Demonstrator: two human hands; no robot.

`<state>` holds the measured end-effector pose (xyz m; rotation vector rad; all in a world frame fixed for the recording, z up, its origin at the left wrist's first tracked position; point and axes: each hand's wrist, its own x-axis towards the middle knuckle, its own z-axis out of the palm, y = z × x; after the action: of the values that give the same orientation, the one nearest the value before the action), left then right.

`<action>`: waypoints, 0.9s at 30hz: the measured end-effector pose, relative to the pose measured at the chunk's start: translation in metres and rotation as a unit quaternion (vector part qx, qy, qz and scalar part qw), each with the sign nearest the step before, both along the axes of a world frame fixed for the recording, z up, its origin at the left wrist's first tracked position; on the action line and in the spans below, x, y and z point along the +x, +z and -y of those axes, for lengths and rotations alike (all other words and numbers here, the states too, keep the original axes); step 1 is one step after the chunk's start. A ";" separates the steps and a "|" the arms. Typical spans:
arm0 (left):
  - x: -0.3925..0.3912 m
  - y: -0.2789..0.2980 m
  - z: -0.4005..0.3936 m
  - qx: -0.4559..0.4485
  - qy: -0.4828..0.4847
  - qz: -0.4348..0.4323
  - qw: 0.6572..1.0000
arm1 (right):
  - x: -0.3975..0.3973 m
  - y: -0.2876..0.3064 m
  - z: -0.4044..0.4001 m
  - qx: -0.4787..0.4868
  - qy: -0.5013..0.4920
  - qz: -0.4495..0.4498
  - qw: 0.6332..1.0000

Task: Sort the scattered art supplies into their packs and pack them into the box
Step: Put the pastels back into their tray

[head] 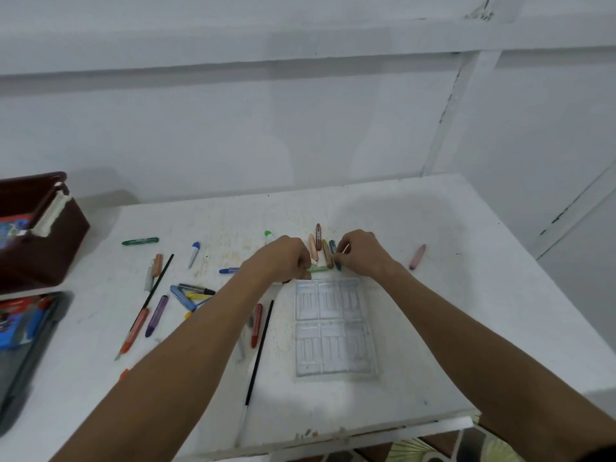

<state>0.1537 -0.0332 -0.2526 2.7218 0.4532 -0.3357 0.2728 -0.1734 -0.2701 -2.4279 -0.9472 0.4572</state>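
Both my hands meet over a small cluster of crayons (322, 250) at the middle of the white table (433, 311). My left hand (286, 258) curls its fingers round a pale green crayon (318, 269) lying crosswise. My right hand (360, 250) pinches the teal crayon (334, 258) at the cluster's right side. Just in front of my hands lies a clear plastic crayon tray (335, 330), its slots bare. More crayons and markers (186, 295) lie scattered to the left. A brown box (36, 228) stands at the far left.
A pink crayon (417, 256) lies alone to the right. Two thin black brushes (258, 351) and a red crayon (256, 325) lie left of the tray. A grey pack (23, 345) with coloured items lies at the left edge. A white wall stands behind the table.
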 end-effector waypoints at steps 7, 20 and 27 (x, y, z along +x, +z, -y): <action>-0.013 0.006 -0.003 -0.035 0.058 0.056 0.996 | -0.006 0.011 -0.003 -0.046 -0.029 -0.063 0.997; -0.064 0.001 0.020 -0.141 0.199 0.115 0.963 | -0.038 0.021 0.016 0.078 -0.013 -0.051 0.996; -0.073 -0.001 0.038 -0.172 0.214 0.121 0.954 | -0.080 0.015 0.024 0.056 0.001 -0.205 0.977</action>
<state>0.0808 -0.0713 -0.2535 2.2138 0.8078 0.0360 0.1923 -0.1973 -0.2553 -2.1152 -0.7705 0.8436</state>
